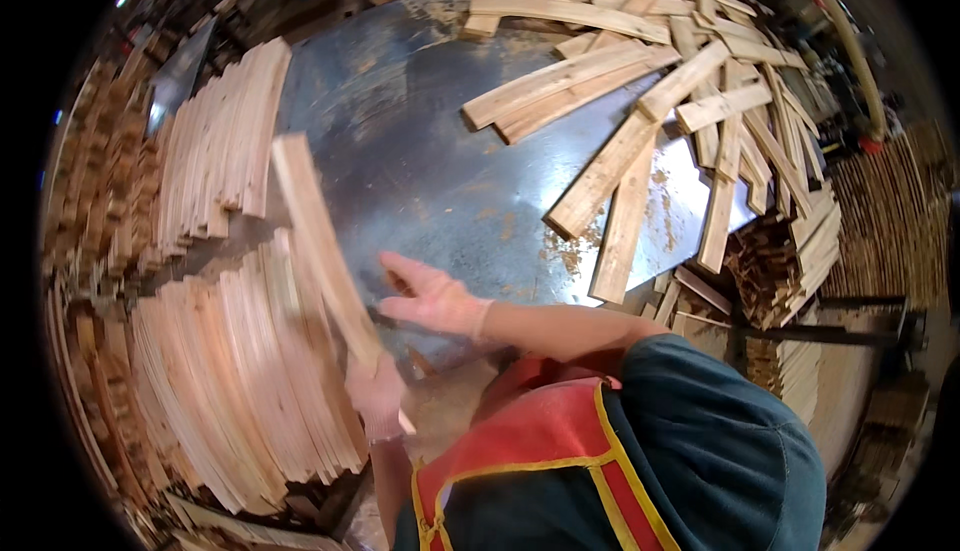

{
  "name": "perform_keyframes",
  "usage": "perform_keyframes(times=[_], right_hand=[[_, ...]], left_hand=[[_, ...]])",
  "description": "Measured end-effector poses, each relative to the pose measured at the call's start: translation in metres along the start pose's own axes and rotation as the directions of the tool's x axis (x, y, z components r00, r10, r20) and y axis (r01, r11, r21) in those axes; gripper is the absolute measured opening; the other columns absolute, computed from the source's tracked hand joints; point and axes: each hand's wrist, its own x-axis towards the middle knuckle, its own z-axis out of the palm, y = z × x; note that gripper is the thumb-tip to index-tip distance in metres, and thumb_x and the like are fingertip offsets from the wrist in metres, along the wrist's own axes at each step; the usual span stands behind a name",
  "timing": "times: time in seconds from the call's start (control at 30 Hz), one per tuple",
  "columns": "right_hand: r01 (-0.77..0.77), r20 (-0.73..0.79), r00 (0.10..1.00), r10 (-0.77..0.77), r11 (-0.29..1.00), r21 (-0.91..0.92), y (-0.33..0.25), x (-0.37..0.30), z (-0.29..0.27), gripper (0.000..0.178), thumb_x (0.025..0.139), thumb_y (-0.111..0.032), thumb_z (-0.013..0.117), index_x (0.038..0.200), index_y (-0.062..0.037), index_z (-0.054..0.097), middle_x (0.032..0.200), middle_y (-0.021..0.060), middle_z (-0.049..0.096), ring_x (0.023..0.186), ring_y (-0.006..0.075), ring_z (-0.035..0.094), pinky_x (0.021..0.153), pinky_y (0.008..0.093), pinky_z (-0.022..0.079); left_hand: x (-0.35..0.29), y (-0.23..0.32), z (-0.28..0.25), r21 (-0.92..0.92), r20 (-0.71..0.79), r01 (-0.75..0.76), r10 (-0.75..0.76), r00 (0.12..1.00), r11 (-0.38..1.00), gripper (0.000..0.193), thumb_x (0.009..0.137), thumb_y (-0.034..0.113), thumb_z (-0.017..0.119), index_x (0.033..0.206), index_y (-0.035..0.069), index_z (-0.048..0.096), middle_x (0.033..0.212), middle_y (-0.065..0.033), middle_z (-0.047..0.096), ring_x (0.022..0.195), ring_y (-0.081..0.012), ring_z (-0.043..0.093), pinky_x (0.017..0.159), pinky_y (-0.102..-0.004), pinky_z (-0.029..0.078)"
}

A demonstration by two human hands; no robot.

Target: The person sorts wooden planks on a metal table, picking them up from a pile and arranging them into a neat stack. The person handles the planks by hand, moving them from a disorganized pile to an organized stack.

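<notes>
My left hand (376, 394), in a pale glove, is wrapped round the lower part of a narrow wooden board (322, 241). The board slants up and away to the left, over the edge of a stack of boards (235, 361), and is a little smeared by motion. To the right of the board, my right hand (435, 296), also gloved, is held over the metal table (400, 171). Its fingers are apart and nothing is in them; a gap separates it from the board.
Loose boards (590, 91) lie criss-crossed over the table's far and right side. Another neat stack of boards (220, 141) stands farther off at left, with more piled timber (100, 181) beyond it. Stacked boards (890, 216) and a pale hose (850, 41) are at right.
</notes>
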Motion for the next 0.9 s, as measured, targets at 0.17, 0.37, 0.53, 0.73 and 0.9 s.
perform_keyframes(times=[0.17, 0.37, 0.53, 0.73, 0.9], right_hand=[[-0.013, -0.495, 0.869, 0.000, 1.000, -0.023, 0.116, -0.056, -0.161, 0.062, 0.098, -0.018, 0.073, 0.155, -0.0052, 0.052, 0.146, 0.0180, 0.064, 0.135, 0.0265, 0.062, 0.112, 0.0382, 0.052], [-0.084, -0.878, 0.467, 0.109, 0.993, 0.079, 0.209, -0.123, -0.360, 0.067, 0.096, -0.025, 0.075, 0.154, -0.0002, 0.054, 0.130, 0.0151, 0.072, 0.119, 0.0256, 0.067, 0.102, 0.0342, 0.052], [-0.523, -0.894, 0.434, 0.114, 0.840, -0.147, 0.222, -0.125, -0.409, 0.074, 0.086, -0.042, 0.073, 0.146, -0.0006, 0.059, 0.130, 0.0248, 0.071, 0.122, 0.0405, 0.067, 0.105, 0.0458, 0.052], [-0.630, -0.851, 0.524, 0.025, 0.685, -0.367, 0.219, -0.101, -0.405, 0.077, 0.083, -0.045, 0.070, 0.148, -0.0068, 0.056, 0.137, 0.0218, 0.065, 0.133, 0.0395, 0.055, 0.110, 0.0479, 0.045], [-0.460, -0.815, 0.577, 0.060, 0.848, -0.263, 0.205, -0.074, -0.375, 0.080, 0.079, -0.033, 0.075, 0.151, -0.0060, 0.053, 0.147, 0.0285, 0.055, 0.131, 0.0431, 0.054, 0.116, 0.0476, 0.043]], left_hand=[[-0.023, -0.018, -0.030, 0.919, -0.115, 0.009, 0.245, 0.963, 0.395, 0.076, 0.089, 0.029, 0.071, 0.159, 0.008, 0.048, 0.166, -0.0161, 0.043, 0.156, -0.0363, 0.035, 0.129, -0.0481, 0.026], [0.016, -0.016, -0.027, 0.955, -0.162, 0.076, 0.289, 0.944, 0.286, 0.082, 0.096, 0.049, 0.065, 0.162, 0.005, 0.043, 0.169, -0.0148, 0.040, 0.158, -0.0320, 0.032, 0.132, -0.0469, 0.019], [0.046, 0.093, 0.113, 0.807, 0.135, -0.359, 0.444, 0.886, 0.470, 0.090, 0.089, 0.047, 0.076, 0.162, 0.007, 0.042, 0.167, -0.0192, 0.040, 0.157, -0.0381, 0.031, 0.129, -0.0504, 0.025], [0.067, 0.245, 0.280, 0.611, 0.485, -0.679, 0.486, 0.727, 0.407, 0.109, 0.083, 0.062, 0.078, 0.167, 0.010, 0.032, 0.167, -0.0170, 0.038, 0.156, -0.0370, 0.031, 0.127, -0.0514, 0.027], [0.082, 0.275, 0.348, 0.668, 0.547, -0.563, 0.193, 0.815, 0.486, 0.121, 0.082, 0.074, 0.071, 0.172, 0.011, 0.020, 0.167, -0.0166, 0.038, 0.158, -0.0352, 0.028, 0.127, -0.0499, 0.026]])
